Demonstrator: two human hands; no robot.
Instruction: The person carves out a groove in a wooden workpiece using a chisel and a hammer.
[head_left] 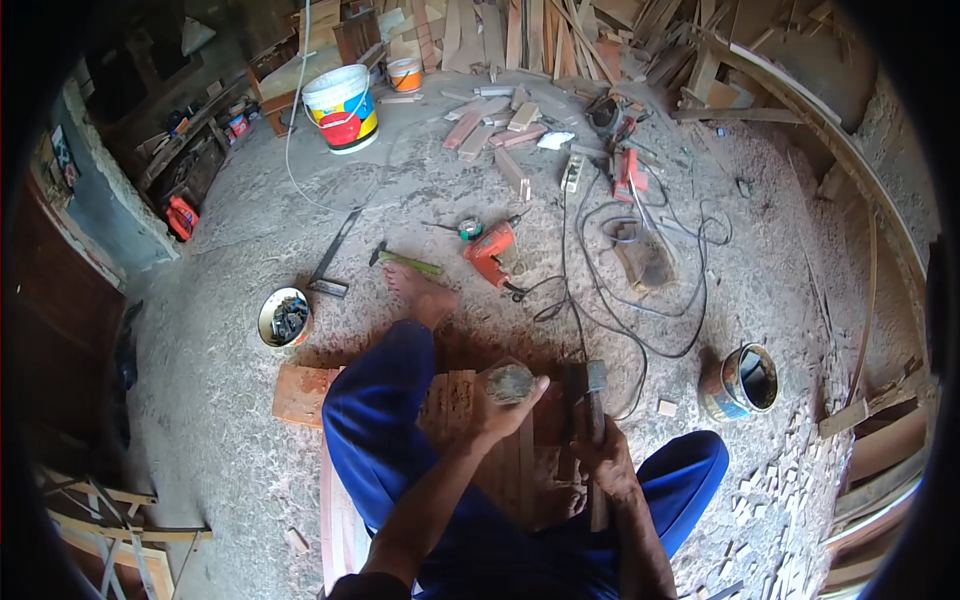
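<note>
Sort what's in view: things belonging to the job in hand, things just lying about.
Likely in the job:
grey-headed hammer, in the right hand
round-topped object, in the left hand
wooden boards below the hands

Apparently just lying about:
orange drill
green-handled hammer
metal square
white bucket

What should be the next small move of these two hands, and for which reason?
Perhaps the left hand should first tuck in its thumb: it juts out beside the round-topped object which that hand holds, on the side toward the hammer, gripped by its handle in the right hand.
</note>
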